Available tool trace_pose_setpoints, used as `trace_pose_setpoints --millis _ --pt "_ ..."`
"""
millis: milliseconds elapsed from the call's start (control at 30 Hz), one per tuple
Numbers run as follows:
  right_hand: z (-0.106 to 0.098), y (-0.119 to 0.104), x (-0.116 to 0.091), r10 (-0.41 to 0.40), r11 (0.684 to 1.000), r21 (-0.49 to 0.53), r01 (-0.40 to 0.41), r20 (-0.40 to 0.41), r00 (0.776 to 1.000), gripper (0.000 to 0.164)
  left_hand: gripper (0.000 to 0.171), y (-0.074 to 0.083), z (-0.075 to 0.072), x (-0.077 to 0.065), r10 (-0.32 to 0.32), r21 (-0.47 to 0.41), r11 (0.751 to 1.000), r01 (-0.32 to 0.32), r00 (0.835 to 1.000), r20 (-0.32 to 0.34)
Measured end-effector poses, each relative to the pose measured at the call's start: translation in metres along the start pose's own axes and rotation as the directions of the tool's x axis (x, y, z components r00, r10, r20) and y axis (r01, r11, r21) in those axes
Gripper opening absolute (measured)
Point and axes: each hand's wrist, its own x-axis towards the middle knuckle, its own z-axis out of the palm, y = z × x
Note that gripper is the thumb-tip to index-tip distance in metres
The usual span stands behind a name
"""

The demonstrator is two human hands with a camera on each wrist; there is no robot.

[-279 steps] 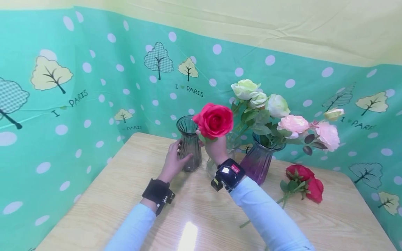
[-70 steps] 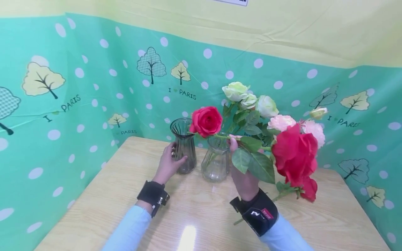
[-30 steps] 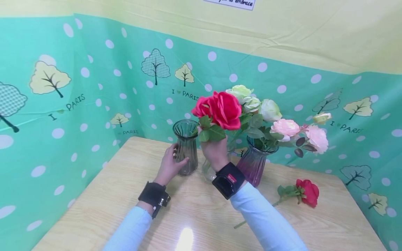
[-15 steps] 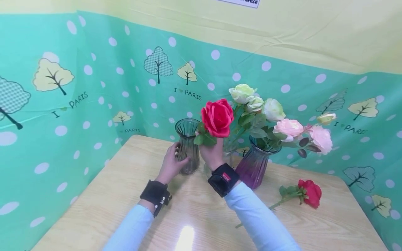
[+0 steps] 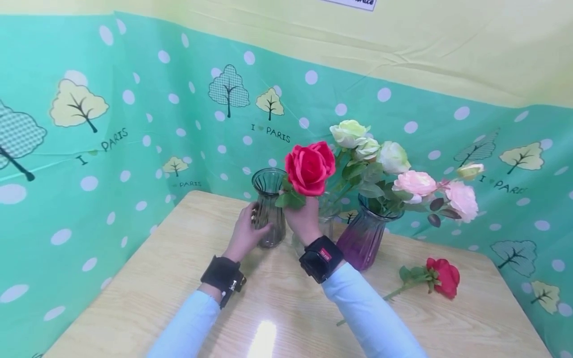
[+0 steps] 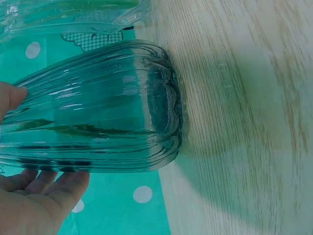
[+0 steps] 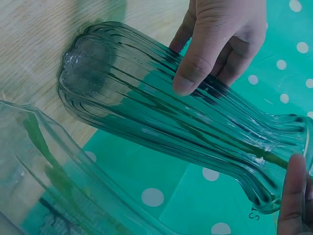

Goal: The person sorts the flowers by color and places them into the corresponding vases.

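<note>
My left hand (image 5: 245, 232) grips the ribbed smoky glass vase (image 5: 274, 219) low on its side, thumb in front and fingers behind. The vase stands upright on the table. At its mouth my right hand (image 5: 304, 219) holds a red rose (image 5: 310, 169) with green leaves just under the bloom; its fingers are partly hidden by the leaves. In the right wrist view a green stem (image 7: 266, 155) runs down inside the vase, and a fingertip (image 7: 295, 181) lies right at the rim. The left wrist view also shows the stem (image 6: 93, 130) through the glass.
A clear glass vase (image 5: 329, 226) with stems stands behind my right wrist. Beside it, a purple vase (image 5: 363, 241) bears pink roses (image 5: 416, 184); pale green-white roses (image 5: 394, 157) rise nearby. Another red rose (image 5: 443, 277) lies on the wooden table (image 5: 215, 323) at right. A patterned cloth hangs behind.
My right hand has brought a red rose from the right side over to the smoky vase, its stem now inside. Fewer red roses lie on the table. The left hand has kept its grip.
</note>
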Motion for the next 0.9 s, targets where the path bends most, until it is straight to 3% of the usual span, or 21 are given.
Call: trace_pose_setpoints --millis 133,267,467,667,767,900 --pt "-0.004 -0.0022 -0.0037 -0.063 0.994 -0.087 0.062 -0.011 0.998 0.026 0.075 0.0002 -0.0004 0.0001 0.007 0.007 1.0 -0.007 1.0 -0.007" --pt "-0.0066 -0.0057 -0.0059 -0.064 0.976 -0.213 0.054 -0.04 0.997 0.011 0.074 -0.0004 -0.0006 0.0007 0.004 0.009 1.0 -0.004 1.0 -0.007" --pt "-0.0069 -0.0027 -0.0029 0.023 0.982 -0.185 -0.031 -0.045 0.999 0.004 0.076 0.0005 -0.0005 -0.0001 -0.008 0.008 1.0 0.008 1.0 -0.002" --pt "-0.007 0.0022 0.0005 0.093 0.98 -0.173 -0.099 -0.042 0.995 0.016 0.075 0.0024 -0.0004 -0.0018 -0.026 0.001 1.0 0.026 1.0 -0.002" --pt "-0.007 0.0035 0.0019 0.091 0.983 -0.159 -0.096 -0.038 0.995 0.019 0.076 0.0019 0.0 -0.0013 -0.025 0.005 1.0 0.025 1.0 0.0" --pt "-0.0084 0.0034 0.0011 0.148 0.982 -0.121 -0.148 -0.012 0.989 0.019 0.076 0.0018 0.0001 -0.0013 -0.033 0.006 0.999 0.033 0.999 0.004"
